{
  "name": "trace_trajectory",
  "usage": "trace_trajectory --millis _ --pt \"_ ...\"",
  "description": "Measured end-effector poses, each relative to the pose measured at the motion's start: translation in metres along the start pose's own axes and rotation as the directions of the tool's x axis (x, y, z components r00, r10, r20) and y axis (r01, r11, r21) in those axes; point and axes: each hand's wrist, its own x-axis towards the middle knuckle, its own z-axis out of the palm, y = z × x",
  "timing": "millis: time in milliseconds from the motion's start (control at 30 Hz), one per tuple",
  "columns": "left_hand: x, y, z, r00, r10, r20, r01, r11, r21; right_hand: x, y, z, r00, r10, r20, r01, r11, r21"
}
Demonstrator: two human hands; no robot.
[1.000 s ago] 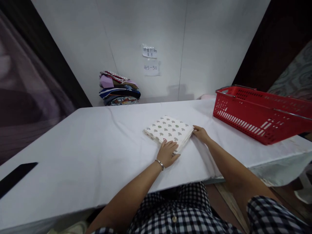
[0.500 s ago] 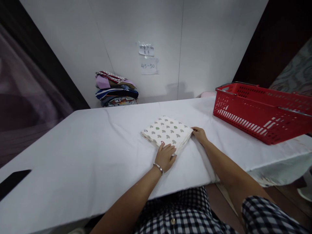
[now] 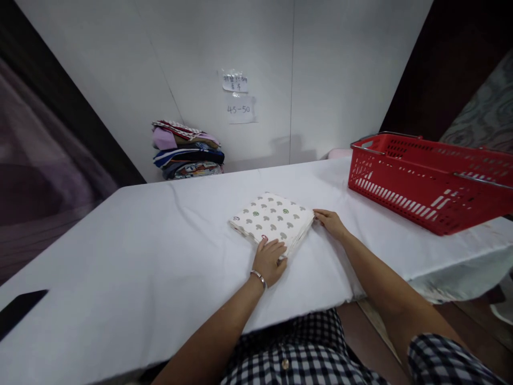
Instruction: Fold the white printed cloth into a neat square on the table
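Folded cloth [image 3: 274, 214], white with grey mushroom shapes, a few green and red ones, lies flat at the middle of the white-covered table [image 3: 120, 267], set cornerwise to the wearer. Several layers show along its near edges.

Left hand [image 3: 269, 262]: palm down at the cloth's near corner, fingers fairly straight and slightly parted, tips on the top layer, thumb held off to the right. Nothing clasped in it that shows. Silver bracelet [image 3: 259, 279] at the wrist.

Right hand [image 3: 331, 222]: at the cloth's right corner, fingers close together and partly bent, tips touching the edge. Cannot tell whether the corner is pinched or merely touched.

Near side: black-and-white checked clothing [image 3: 304, 363] on the wearer, below the table edge.

Right, farther off: red plastic basket [image 3: 417, 182] on the table, slotted sides, metal handles, well apart from the cloth.

Near left: dark flat object [image 3: 20, 311], partly cut off by the view.

Far left of centre: stack of folded fabrics [image 3: 188, 152] by the pale wall [image 3: 260, 43]. Two paper notes [image 3: 241, 109] on that wall, the lower reading "45-50".
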Motion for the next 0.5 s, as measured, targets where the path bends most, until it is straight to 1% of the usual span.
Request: trace_trajectory --millis 133,300,500 --pt "0.001 0.000 0.000 1.000 -0.003 -0.022 0.002 1.000 -0.020 0.002 -0.002 0.005 1.000 0.007 0.022 -0.007 1.000 0.003" --pt "0.002 0.000 0.001 0.999 -0.012 -0.052 0.011 1.000 -0.021 0.002 0.003 0.002 1.000 0.001 0.031 -0.001 1.000 0.016" --pt "0.004 0.003 0.001 0.998 -0.045 -0.039 0.045 0.999 -0.008 0.006 0.011 0.000 0.998 -0.021 0.060 0.019 0.999 0.028"
